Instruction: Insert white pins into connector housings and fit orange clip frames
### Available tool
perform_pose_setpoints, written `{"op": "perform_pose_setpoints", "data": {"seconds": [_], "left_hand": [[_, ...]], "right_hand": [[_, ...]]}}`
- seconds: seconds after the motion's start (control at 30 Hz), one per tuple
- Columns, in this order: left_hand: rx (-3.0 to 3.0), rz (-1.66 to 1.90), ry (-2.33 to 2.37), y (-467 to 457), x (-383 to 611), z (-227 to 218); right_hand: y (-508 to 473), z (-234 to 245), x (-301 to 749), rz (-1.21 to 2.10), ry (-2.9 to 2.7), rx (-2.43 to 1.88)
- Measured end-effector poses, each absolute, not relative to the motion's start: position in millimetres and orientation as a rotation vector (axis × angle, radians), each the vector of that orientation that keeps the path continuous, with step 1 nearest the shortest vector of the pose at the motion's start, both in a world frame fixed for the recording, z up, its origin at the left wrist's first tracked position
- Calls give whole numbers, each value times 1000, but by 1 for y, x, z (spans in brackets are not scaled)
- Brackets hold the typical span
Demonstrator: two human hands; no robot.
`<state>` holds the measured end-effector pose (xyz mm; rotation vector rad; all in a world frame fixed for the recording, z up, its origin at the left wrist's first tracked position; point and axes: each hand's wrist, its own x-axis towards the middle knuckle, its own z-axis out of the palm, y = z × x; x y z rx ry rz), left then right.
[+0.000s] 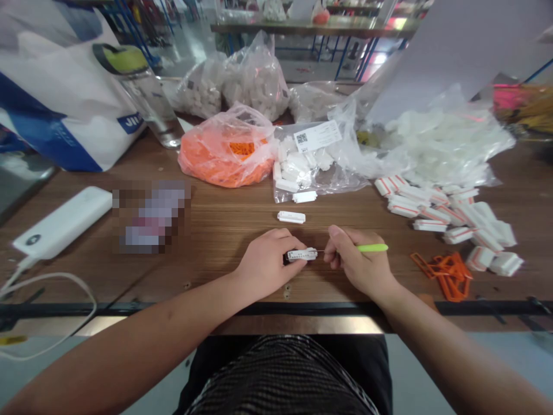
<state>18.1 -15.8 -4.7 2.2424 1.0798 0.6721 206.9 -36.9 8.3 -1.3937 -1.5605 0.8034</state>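
Both forearms reach out from my lap over the near edge of the bench (216, 230), and between them the work sits close in front of me. My left hand (268, 259) is curled around a small white connector block (301, 254), pinning it low against the wood with thumb and fingers. My right hand (356, 262) pinches a thin tool with a green handle (372, 248), its metal tip touching the block's right end. I judge I am in the middle of poking or seating something inside that block; what comes next calls for a steady left grip and a straight, gentle push so the tip does not slip. Another white block (291, 217) lies just beyond my hands. Further right, loose orange clips (444, 271) lie near a heap of finished white pieces (449, 216).
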Motion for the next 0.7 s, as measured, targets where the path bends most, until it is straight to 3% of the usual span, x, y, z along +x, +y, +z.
{"op": "perform_pose_setpoints", "data": {"seconds": [0.7], "left_hand": [[2244, 686, 1084, -16, 19, -4]], "right_hand": [[-39, 9, 205, 838, -1481, -1391]]}}
